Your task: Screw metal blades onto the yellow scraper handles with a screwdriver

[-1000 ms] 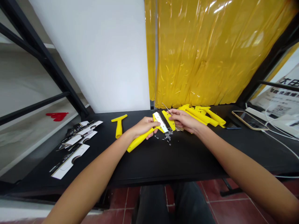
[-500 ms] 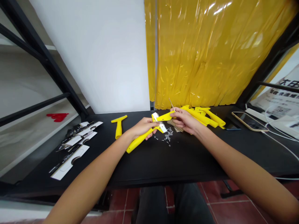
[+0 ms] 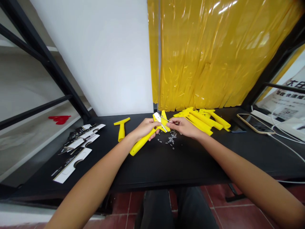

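My left hand (image 3: 147,128) is closed on a yellow scraper handle (image 3: 141,144), whose wide head points up and to the right. A white strip with a metallic edge (image 3: 161,121) lies along that head. A small yellow plate (image 3: 164,118) stands against the head on its right side. Between its fingertips, my right hand (image 3: 182,125) pinches a thin metal rod (image 3: 166,119), its tip over the yellow plate. Below the hands, small screws and nuts (image 3: 172,140) are scattered on the black table (image 3: 152,168).
A yellow T-shaped scraper (image 3: 121,129) lies left of my hands. Printed cards (image 3: 71,165) are farther left. Yellow parts (image 3: 202,119) are piled to the right, beside a dark phone (image 3: 237,128) and a larger cabled device (image 3: 254,123). Yellow plastic sheeting (image 3: 202,57) hangs behind.
The yellow plate has moved from my right fingers onto the scraper head and turned. My right hand has shifted left and lower, and the rod now points left toward the head.
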A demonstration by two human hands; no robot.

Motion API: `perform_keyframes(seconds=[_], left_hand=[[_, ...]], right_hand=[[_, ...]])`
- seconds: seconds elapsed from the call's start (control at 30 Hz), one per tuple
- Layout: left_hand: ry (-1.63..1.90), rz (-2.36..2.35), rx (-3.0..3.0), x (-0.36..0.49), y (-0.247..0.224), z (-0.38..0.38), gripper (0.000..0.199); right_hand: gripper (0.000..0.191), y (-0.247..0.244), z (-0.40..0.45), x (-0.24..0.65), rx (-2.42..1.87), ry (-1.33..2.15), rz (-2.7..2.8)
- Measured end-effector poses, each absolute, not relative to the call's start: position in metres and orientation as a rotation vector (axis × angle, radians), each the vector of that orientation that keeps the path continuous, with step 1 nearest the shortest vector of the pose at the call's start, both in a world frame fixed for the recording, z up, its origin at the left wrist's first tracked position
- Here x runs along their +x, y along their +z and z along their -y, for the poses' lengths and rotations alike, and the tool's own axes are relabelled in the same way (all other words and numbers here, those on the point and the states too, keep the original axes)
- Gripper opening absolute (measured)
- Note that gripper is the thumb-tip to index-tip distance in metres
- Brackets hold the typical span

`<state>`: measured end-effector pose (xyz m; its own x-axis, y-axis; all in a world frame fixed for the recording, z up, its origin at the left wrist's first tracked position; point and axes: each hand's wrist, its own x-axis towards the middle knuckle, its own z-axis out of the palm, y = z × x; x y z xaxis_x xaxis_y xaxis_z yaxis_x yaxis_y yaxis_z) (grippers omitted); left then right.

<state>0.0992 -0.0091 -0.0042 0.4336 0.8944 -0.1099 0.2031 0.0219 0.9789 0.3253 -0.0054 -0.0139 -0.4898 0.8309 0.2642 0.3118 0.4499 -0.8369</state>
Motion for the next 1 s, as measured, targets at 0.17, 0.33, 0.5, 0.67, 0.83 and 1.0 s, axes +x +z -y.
perform_keyframes(seconds=[0.17, 0.33, 0.5, 0.67, 0.83, 1.0], left_hand=[[0.72, -1.027, 1.46, 0.102, -0.006, 0.009, 0.018], [0.698, -0.979, 1.457, 0.1, -0.006, 0.008, 0.029], [0.683, -0.89, 1.465, 0.098, -0.006, 0.009, 0.035], [0.658, -0.932, 1.586, 0.101, -0.003, 0.014, 0.026], [0.611, -0.938, 1.649, 0.102, 0.0, 0.015, 0.027], [0.603, -0.908, 1.633, 0.101, 0.002, 0.016, 0.026]], right_hand=[[0.035, -0.018, 0.001, 0.329, -0.894, 0.895, 2.162], [0.037, -0.018, 0.002, 0.329, -0.91, 0.855, 2.182], [0.037, -0.021, 0.002, 0.325, -0.939, 0.866, 2.13], [0.032, -0.024, 0.001, 0.322, -0.892, 0.951, 2.067], [0.034, -0.019, 0.006, 0.32, -0.947, 1.012, 2.013], [0.032, -0.016, 0.011, 0.319, -0.937, 1.128, 1.957]])
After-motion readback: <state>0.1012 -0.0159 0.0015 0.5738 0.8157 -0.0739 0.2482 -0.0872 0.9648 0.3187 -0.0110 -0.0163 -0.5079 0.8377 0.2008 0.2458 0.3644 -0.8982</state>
